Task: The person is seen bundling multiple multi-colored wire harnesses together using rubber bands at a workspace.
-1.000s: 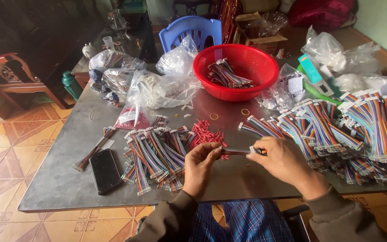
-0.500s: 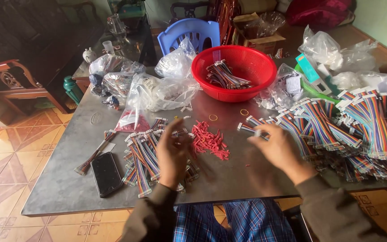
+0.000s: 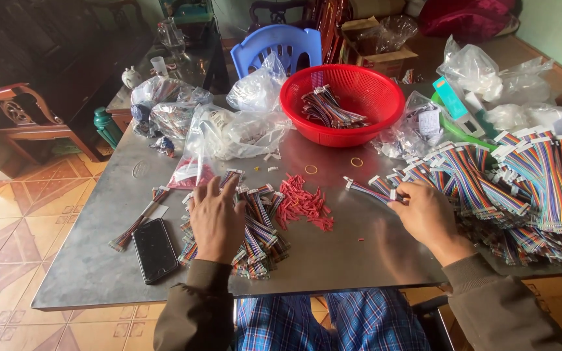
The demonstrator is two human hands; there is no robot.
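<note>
We see the left hand (image 3: 216, 220) flat, grip released, on a rainbow cable pile (image 3: 255, 227), while at three o'clock the right hand (image 3: 428, 213) seemingly pinches one white-tipped cable (image 3: 367, 190).

A grey metal bench (image 3: 359, 253) carries a red plastic basket (image 3: 343, 104). Nearer than the basket lie two rubber bands (image 3: 333, 166) and a heap of red connectors (image 3: 304, 205). Left of it sit clear plastic bags (image 3: 229, 130), a bundled ribbon-cable pile (image 3: 258, 227) and a black phone (image 3: 155, 249); right, a larger cable pile (image 3: 528, 188).

Head camera looks steeply down, close over the table (image 3: 359, 260).
</note>
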